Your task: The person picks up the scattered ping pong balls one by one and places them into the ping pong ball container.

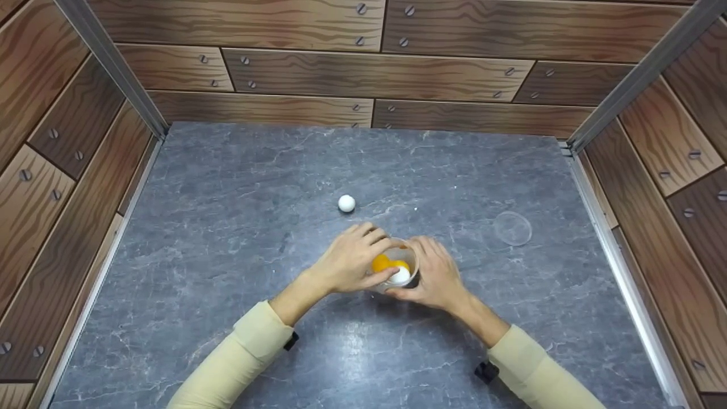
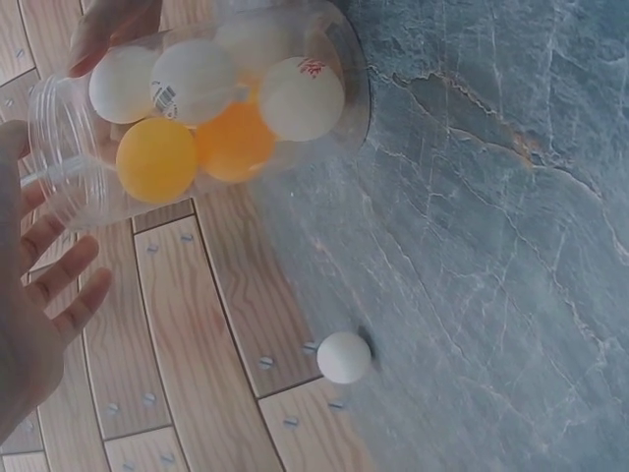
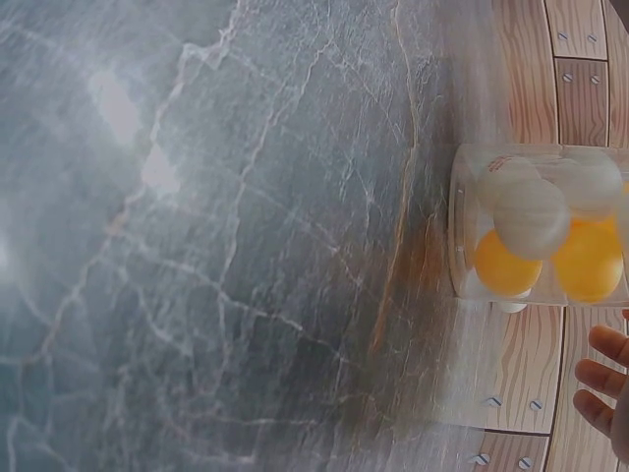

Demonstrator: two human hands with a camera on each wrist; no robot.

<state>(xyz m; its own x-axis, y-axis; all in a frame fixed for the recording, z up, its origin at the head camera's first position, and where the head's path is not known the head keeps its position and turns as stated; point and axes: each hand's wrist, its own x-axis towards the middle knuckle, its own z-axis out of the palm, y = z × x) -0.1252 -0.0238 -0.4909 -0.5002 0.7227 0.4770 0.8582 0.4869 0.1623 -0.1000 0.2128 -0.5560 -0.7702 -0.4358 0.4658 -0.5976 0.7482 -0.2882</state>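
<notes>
A clear plastic jar (image 2: 84, 202) with a ridged neck holds several white and orange ping-pong balls (image 2: 157, 159); red print shows on one white ball. My right hand (image 1: 434, 275) grips the jar near its mouth from the right, thumb on the near side. My left hand (image 1: 351, 258) lies over the mouth's left side, thumb reaching across the rim beside a white ball (image 1: 400, 275) inside. In the left wrist view, the left hand's outer fingers (image 2: 64, 275) extend loosely, apart from the jar wall. A loose white ping-pong ball (image 1: 346, 203) rests on the table beyond the hands.
A clear round lid (image 1: 513, 228) lies on the grey marbled table (image 1: 227, 238) to the right of the jar. Wood-patterned walls (image 1: 352, 68) with metal edge strips enclose the table at the back and both sides.
</notes>
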